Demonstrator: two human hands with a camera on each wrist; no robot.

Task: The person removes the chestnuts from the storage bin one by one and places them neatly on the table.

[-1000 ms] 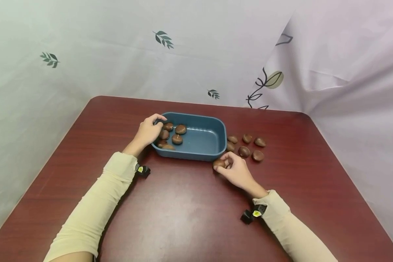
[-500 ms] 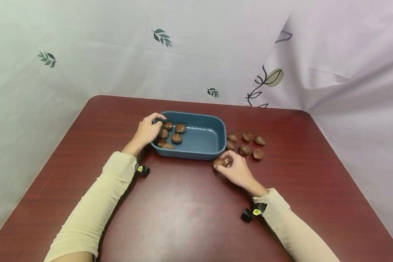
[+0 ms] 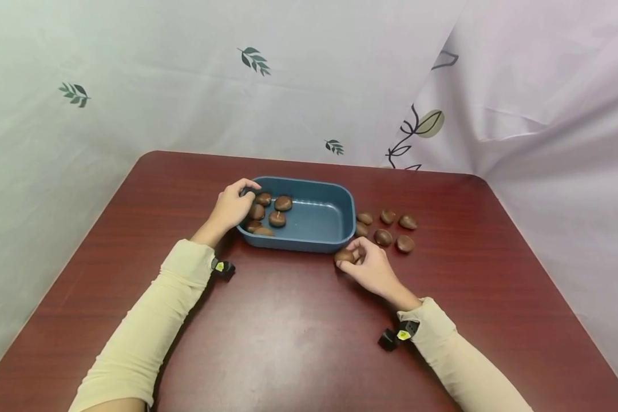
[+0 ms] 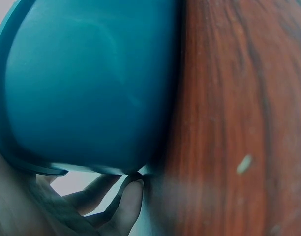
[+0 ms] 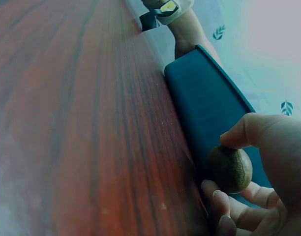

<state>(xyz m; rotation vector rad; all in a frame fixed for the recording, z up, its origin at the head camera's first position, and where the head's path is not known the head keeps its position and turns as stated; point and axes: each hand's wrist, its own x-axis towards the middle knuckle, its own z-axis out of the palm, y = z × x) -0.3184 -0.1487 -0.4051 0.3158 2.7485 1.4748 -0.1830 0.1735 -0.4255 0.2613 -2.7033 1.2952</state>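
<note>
A blue rectangular tray stands on the table with several brown chestnuts in its left part. My left hand grips the tray's left end, thumb and forefinger over the rim. In the left wrist view its other fingers curl against the outside of that end. Near the tray's front right corner my right hand pinches a single chestnut between thumb and fingers. The right wrist view has this chestnut beside the tray's outer wall.
Several loose chestnuts lie on the table right of the tray, some close to its wall and beyond the right hand. The dark red wooden table meets a pale patterned cloth at its back edge.
</note>
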